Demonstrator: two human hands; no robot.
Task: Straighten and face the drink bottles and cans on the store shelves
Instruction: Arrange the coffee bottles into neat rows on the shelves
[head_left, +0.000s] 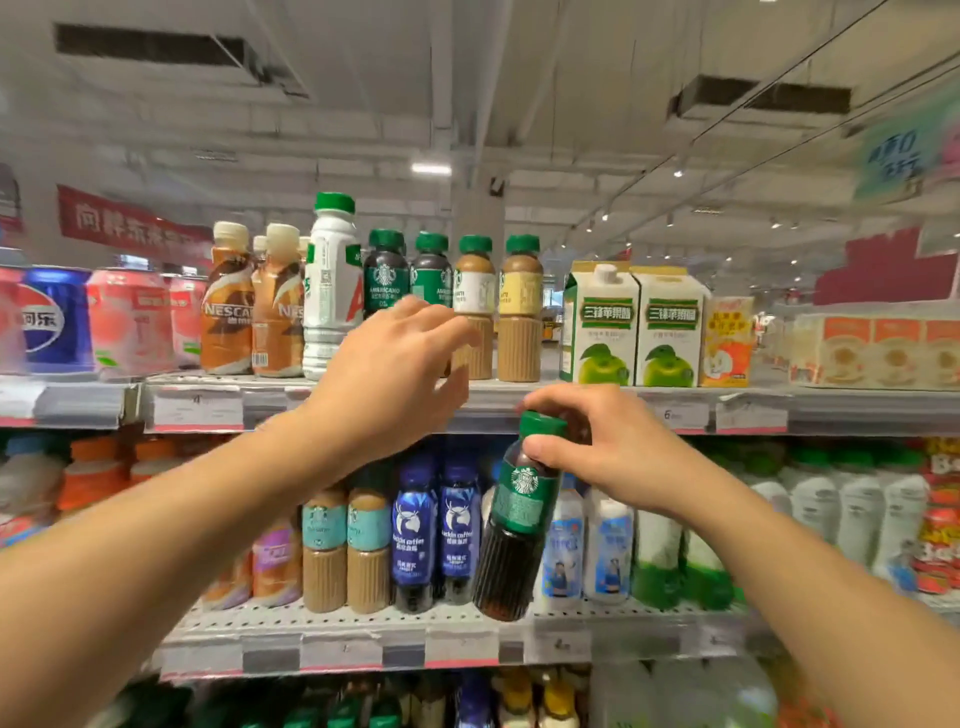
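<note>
The right hand (618, 447) is grasping a dark coffee bottle (514, 519) by its green cap and neck, holding it tilted in the air in front of the middle shelf (363, 631). The left hand (389, 374) is reaching with released, spread fingers toward the green-capped bottles (452, 275) standing on the upper shelf (597, 402), holding nothing.
</note>
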